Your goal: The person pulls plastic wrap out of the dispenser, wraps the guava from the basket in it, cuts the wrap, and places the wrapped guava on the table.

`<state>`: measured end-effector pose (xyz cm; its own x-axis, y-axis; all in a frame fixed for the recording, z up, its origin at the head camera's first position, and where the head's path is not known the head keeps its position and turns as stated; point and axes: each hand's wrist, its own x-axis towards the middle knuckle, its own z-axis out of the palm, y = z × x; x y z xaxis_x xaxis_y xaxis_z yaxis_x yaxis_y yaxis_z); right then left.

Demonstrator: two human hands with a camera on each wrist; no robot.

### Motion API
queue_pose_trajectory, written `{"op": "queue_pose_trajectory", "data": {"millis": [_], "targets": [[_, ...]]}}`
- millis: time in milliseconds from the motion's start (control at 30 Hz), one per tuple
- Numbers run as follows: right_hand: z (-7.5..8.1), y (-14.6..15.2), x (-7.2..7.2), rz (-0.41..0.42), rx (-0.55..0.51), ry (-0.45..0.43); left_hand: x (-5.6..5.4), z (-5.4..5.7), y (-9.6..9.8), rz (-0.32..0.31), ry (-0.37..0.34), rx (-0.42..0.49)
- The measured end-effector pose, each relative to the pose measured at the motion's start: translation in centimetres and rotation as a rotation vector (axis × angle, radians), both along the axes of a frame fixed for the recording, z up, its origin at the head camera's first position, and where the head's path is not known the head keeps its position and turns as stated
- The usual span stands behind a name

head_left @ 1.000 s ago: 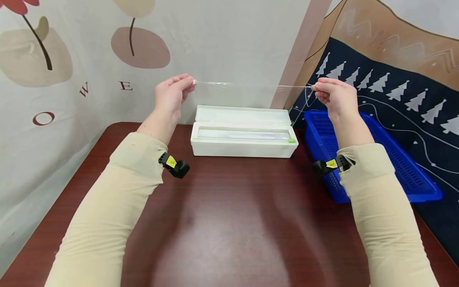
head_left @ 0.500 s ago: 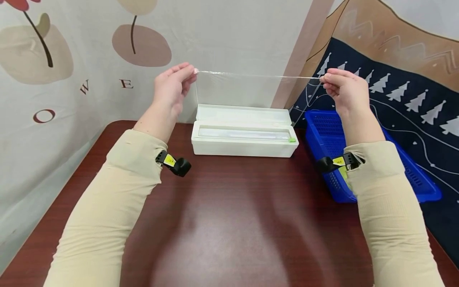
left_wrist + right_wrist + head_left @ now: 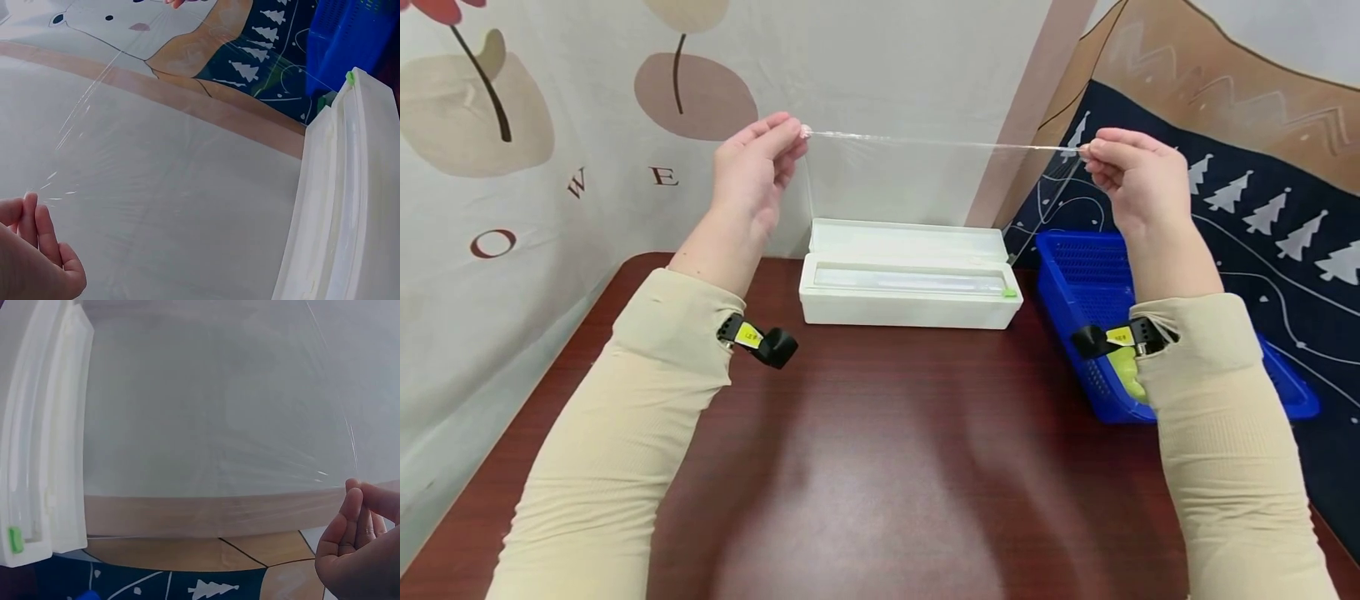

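Note:
A sheet of clear plastic wrap stretches between my two raised hands, its top edge nearly straight and sloping slightly down to the right. My left hand pinches one top corner between thumb and fingers. The other corner is pinched by my right hand, over the basket side. Below, the film runs down to the white wrap dispenser box, whose lid stands raised at the back. A green cutter slider sits at the right end of the box. In the right wrist view, creases in the film fan out from the fingertips.
A blue plastic basket stands at the right of the brown table, partly hidden by my right forearm. Something light green lies in it. Printed cloth hangs close behind the box. Each wrist wears a small black camera.
Both hands have risen, and my right hand has also moved outward to the right. More film is drawn up from the box, which stays in place. More of the green thing shows in the basket.

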<state>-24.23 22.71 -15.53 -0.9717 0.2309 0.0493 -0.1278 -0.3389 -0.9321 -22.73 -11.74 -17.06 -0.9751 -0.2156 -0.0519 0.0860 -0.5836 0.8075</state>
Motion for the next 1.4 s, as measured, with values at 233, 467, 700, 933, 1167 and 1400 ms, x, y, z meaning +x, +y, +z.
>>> {"op": "queue_pose_trajectory", "data": {"millis": [233, 467, 700, 933, 1167, 1400], "targets": [[0.6, -0.2, 0.0, 0.009, -0.017, 0.027, -0.2, 0.5, -0.1, 0.034, 0.036, 0.019], [1.1, -0.3, 0.1, 0.016, -0.007, 0.06, -0.4, 1.2, -0.3, 0.042, 0.051, 0.042], [1.0, -0.4, 0.1, 0.083, -0.048, 0.031, 0.2, 1.0, -0.9, -0.068, 0.116, -0.275], [0.5, -0.6, 0.7, 0.061, 0.36, 0.142, 1.0, -0.3, -1.4, 0.022, 0.316, -1.261], [0.2, 0.1, 1.9, -0.059, 0.823, 0.248, 1.4, -1.0, -1.8, 0.158, 0.515, -1.471], [-0.8, 2.0, 2.6, 0.282, 0.661, 0.417, 2.3, -0.8, -2.5, -0.028, 0.558, -1.289]]}}
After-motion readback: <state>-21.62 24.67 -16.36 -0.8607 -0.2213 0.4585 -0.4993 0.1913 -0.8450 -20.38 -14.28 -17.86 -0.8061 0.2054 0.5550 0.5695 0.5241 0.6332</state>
